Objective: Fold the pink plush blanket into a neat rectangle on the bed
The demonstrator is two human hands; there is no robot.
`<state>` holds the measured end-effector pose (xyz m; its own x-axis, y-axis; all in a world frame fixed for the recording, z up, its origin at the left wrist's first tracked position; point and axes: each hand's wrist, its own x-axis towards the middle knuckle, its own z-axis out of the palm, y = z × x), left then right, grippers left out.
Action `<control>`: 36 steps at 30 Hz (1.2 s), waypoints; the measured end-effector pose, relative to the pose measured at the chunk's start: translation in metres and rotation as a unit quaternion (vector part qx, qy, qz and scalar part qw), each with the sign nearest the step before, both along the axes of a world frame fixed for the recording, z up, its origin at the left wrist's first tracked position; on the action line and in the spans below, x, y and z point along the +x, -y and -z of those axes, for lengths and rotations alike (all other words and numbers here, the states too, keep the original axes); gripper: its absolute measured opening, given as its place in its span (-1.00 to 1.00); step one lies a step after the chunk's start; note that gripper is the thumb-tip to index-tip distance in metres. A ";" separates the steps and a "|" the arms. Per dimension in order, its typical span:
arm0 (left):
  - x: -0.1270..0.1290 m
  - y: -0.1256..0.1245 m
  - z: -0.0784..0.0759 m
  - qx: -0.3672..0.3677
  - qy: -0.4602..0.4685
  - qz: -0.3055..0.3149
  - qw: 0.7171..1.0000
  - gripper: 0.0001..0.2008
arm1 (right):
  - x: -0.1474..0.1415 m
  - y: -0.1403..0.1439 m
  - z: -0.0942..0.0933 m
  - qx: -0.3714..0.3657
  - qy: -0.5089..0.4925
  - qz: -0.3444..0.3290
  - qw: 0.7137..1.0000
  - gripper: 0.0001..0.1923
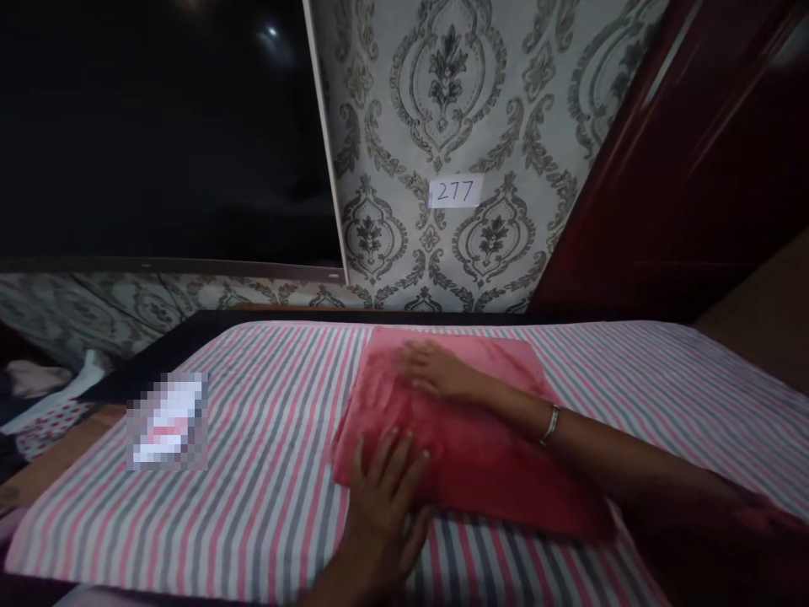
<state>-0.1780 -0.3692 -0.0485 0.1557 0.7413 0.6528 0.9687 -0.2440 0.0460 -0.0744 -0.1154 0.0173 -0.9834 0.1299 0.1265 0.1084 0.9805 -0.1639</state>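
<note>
A folded pinkish-red plush cloth [506, 472] lies on a striped sheet [271, 421] in pink, grey and white. My left hand [385, 489] rests at the cloth's near left edge, fingers spread over it. Farther back, my right hand [436, 369] lies flat on the upper part of the cloth, its fingertips smeared by motion. A bracelet circles the right wrist. Neither hand grips anything that I can see.
On the sheet's left side is a blurred-out white patch [169, 421]. A large dark screen [164, 135] stands at the back left. Behind, a paper marked 277 [455, 191] sticks to patterned wallpaper. A dark red panel [670, 169] slants at the right.
</note>
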 end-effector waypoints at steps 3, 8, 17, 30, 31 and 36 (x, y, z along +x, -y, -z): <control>-0.007 0.007 0.003 -0.017 0.002 -0.049 0.999 -0.41 | -0.023 0.040 0.003 -0.003 0.000 -0.126 0.992 -0.49; -0.018 0.008 0.023 -0.058 -0.051 -0.077 0.994 -0.25 | -0.064 0.014 0.011 0.003 0.032 -0.116 0.993 -0.44; -0.020 0.002 0.037 -0.046 -0.023 -0.076 0.996 -0.25 | -0.101 -0.084 0.038 -0.140 0.044 0.120 0.982 -0.45; -0.023 0.005 0.021 -0.068 -0.028 -0.071 0.995 -0.34 | -0.040 -0.026 -0.003 -0.064 -0.039 0.124 0.989 -0.43; -0.025 0.005 0.021 -0.063 -0.030 -0.065 0.995 -0.35 | -0.020 -0.007 -0.005 -0.055 -0.038 0.101 0.993 -0.43; -0.035 -0.003 -0.008 -0.030 0.000 -0.003 1.000 -0.41 | 0.084 0.073 0.001 -0.052 -0.025 0.117 0.991 -0.45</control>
<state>-0.2127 -0.3658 -0.0402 0.1512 0.7795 0.6078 0.9703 -0.2346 0.0594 0.0100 -0.1886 0.0159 -0.9176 0.3687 0.1489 0.3201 0.9071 -0.2733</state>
